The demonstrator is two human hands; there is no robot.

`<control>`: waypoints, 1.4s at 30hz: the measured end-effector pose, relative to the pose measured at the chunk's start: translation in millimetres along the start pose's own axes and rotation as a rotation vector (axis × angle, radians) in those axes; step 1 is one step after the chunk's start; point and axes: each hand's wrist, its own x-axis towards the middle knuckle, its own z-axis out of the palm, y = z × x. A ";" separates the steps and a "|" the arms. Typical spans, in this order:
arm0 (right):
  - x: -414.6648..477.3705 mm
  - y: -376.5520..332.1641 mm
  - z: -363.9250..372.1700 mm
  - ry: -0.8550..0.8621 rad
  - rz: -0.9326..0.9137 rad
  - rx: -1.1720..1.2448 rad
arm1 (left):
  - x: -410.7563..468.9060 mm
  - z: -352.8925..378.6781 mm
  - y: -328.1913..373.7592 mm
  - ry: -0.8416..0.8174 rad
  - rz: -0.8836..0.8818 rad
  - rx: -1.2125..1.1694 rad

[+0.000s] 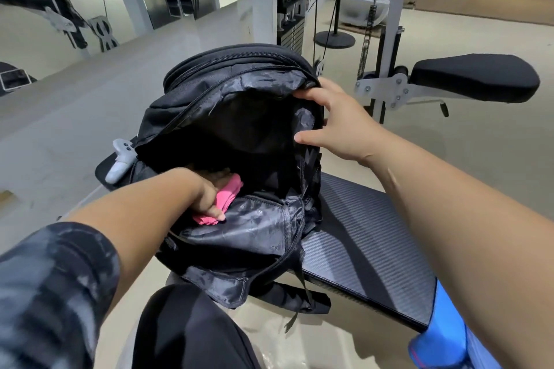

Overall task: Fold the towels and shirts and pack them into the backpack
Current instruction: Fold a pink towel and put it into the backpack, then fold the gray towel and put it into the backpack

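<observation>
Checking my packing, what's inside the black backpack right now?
A pink cloth, gripped by the left hand, sits at the mouth of the backpack. The right hand holds its rim open. Deeper inside is dark, so anything there is hidden.

A black fabric backpack (227, 75) with shiny dark lining stands at the far-left end of the ribbed black bench pad (359, 234), main zip undone and mouth gaping; the right hand (332, 126) holds its far-right rim, and its front panel flops over the pad's near edge. A folded bright pink cloth (229, 193) sits half inside the mouth's near-left side, gripped by the left hand (207, 198); a blue cloth (437, 338) lies at the pad's near-right end.
</observation>
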 end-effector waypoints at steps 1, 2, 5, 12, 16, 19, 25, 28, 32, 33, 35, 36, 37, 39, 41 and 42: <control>-0.8 -1.3 -0.4 0.003 0.003 -0.002 | 2.3 3.3 2.4 -0.018 0.012 -0.026; -1.7 -2.5 -1.1 0.005 0.004 -0.005 | 2.3 4.2 5.3 -0.013 0.023 -0.019; -3.6 -2.8 -1.3 -0.010 0.003 0.006 | -10.0 -2.6 14.8 0.067 0.019 -0.012; -26.4 22.2 7.0 -0.074 -0.025 -0.020 | -99.0 -31.1 58.4 0.578 0.155 -0.188; -60.9 35.9 5.9 -0.095 0.042 0.046 | -161.6 -17.1 129.1 1.006 0.479 -0.362; -98.9 54.9 -0.8 -0.062 0.115 0.029 | -180.5 -19.1 184.4 1.129 0.680 -0.353; -207.9 137.0 -38.9 0.023 0.533 -0.196 | -160.1 -34.1 293.5 0.890 0.683 -0.351; -276.3 166.0 -57.4 0.077 0.769 -0.413 | -147.8 -32.3 352.7 0.747 0.696 -0.277; -347.0 183.0 -65.4 0.171 0.972 -0.448 | -125.6 -30.7 401.6 0.681 0.613 -0.048; -357.9 186.8 -63.9 0.194 0.998 -0.422 | -120.3 -31.2 408.9 0.654 0.607 -0.043; -369.6 193.3 -56.9 0.265 0.997 -0.320 | -114.7 -30.7 424.3 0.589 0.659 -0.112; -371.6 195.0 -52.5 0.311 0.978 -0.254 | -115.1 -28.8 433.4 0.570 0.693 -0.161; -372.3 196.7 -48.1 0.359 0.958 -0.188 | -117.0 -25.5 442.9 0.561 0.715 -0.211; -372.4 196.8 -42.3 0.426 0.930 -0.072 | -120.9 -15.9 460.6 0.544 0.731 -0.344; -376.2 196.7 -39.1 0.464 0.895 -0.006 | -122.6 -5.9 473.0 0.491 0.703 -0.554; -380.3 197.4 -37.5 0.477 0.876 0.012 | -122.0 -1.8 477.0 0.472 0.667 -0.656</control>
